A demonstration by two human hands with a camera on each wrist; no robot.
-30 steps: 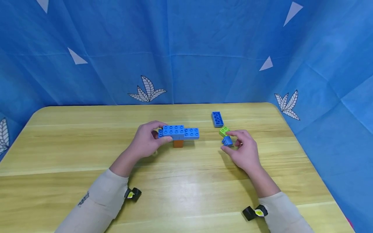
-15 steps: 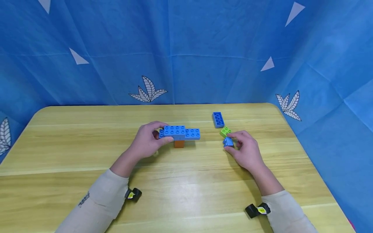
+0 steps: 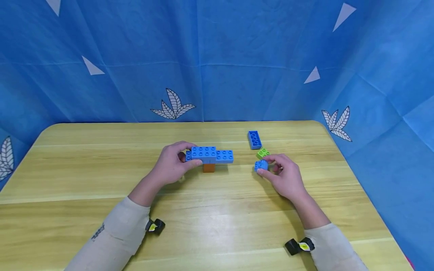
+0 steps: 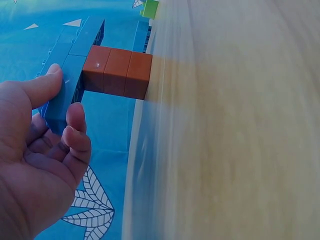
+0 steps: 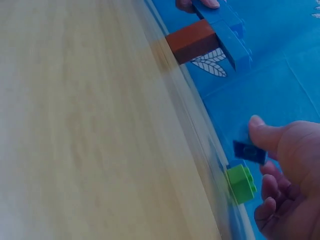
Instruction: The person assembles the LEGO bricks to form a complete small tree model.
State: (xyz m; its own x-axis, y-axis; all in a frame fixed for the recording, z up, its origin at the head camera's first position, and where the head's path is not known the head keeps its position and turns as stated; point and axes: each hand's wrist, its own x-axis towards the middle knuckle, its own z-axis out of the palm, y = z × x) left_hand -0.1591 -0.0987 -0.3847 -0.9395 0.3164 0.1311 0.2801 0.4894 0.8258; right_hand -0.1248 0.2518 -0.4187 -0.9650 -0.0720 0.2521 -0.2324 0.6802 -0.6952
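Observation:
My left hand (image 3: 171,162) grips the left end of a joined row of blue bricks. A long blue toy brick (image 3: 203,152) sits on top, and a lower blue brick (image 3: 225,156) sticks out to the right. Under them stands a column of orange-brown bricks (image 4: 117,71), upright on the table in the left wrist view. My right hand (image 3: 285,176) pinches a small blue brick (image 3: 260,165) between thumb and fingers, studs up. In the right wrist view, this small brick (image 5: 250,152) shows a dark underside, apart from the table.
A lime-green brick (image 3: 263,153) lies just behind the right fingertips. Farther back, a blue brick (image 3: 254,140) lies with its hollow underside up. The wooden table (image 3: 217,210) ends at a blue patterned cloth (image 3: 217,94).
My right fingers have closed on the small blue brick and turned it, so its studs now face up instead of leftward. The left hand and its bricks stay in place.

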